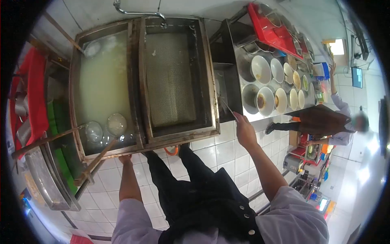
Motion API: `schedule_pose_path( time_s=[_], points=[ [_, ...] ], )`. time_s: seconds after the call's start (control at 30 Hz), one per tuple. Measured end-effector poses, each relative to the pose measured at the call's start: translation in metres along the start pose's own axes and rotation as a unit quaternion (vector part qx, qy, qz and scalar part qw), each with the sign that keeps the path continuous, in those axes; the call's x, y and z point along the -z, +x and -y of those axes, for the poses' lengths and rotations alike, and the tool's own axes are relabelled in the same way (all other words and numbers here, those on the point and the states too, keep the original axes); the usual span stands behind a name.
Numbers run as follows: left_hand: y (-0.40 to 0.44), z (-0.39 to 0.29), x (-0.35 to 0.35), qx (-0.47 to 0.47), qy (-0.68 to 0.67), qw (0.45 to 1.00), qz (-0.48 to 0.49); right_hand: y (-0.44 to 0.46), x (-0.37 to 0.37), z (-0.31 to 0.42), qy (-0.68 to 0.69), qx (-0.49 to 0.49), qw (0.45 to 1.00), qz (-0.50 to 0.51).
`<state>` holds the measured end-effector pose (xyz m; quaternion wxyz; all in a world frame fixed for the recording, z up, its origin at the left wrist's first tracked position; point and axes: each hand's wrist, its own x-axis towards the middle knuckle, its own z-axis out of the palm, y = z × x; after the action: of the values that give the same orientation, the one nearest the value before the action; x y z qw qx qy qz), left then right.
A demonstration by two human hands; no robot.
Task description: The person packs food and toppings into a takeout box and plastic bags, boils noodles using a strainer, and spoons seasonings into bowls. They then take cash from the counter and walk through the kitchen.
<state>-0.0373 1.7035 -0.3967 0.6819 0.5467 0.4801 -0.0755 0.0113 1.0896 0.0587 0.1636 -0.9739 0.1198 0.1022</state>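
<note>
My right hand (242, 124) is closed round the thin handle of a utensil (228, 108), whose far end reaches into the dark metal compartment right of the vats. My left hand (125, 158) is at the front rim of the left vat (140, 81), its fingers mostly hidden. Cloudy liquid fills that vat, with two strainers (94, 131) (117, 123) at its near end and a third (92, 49) at the back. In the neighbouring vat a perforated metal sheet (170, 77) lies under the liquid.
Two rows of bowls (265, 101) stand on the steel counter (256, 115) at right, below a red tray (264, 30). Another person (321, 120) stands beyond it. Wooden handles (97, 161) (48, 140) stick out over the left vat's edges. A faucet (142, 14) hangs behind.
</note>
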Motion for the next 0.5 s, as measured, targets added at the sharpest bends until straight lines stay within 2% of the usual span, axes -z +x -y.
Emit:
schedule_pose_path(
  time_s=[0.07,0.1,0.2,0.23,0.27,0.4,0.47,0.5],
  points=[
    [0.023,0.013,0.015,-0.028,0.043,0.998,0.023,0.006,0.003,0.003,-0.073,-0.015,0.997,0.031],
    [0.018,0.008,0.004,0.020,0.051,0.996,-0.073,0.007,0.002,0.001,-0.098,-0.016,0.994,0.042],
    [0.046,0.018,0.013,0.029,0.025,0.996,-0.083,0.010,-0.004,-0.012,-0.109,0.028,0.993,0.035],
    [0.041,0.015,0.012,0.032,0.117,0.989,-0.079,0.012,-0.004,-0.012,-0.109,0.032,0.993,0.037],
    [0.038,0.014,0.012,0.029,0.151,0.985,-0.079,0.012,-0.002,-0.009,-0.108,0.034,0.993,0.039],
    [0.043,0.023,0.006,-0.048,0.187,0.979,-0.068,0.017,0.000,-0.005,-0.111,0.017,0.992,0.051],
    [0.049,0.031,0.009,-0.126,0.298,0.944,-0.062,0.020,0.000,-0.007,-0.104,0.029,0.993,0.037],
    [0.052,0.036,0.013,-0.178,0.375,0.907,-0.064,0.022,-0.003,-0.012,-0.109,0.036,0.993,0.032]
  ],
)
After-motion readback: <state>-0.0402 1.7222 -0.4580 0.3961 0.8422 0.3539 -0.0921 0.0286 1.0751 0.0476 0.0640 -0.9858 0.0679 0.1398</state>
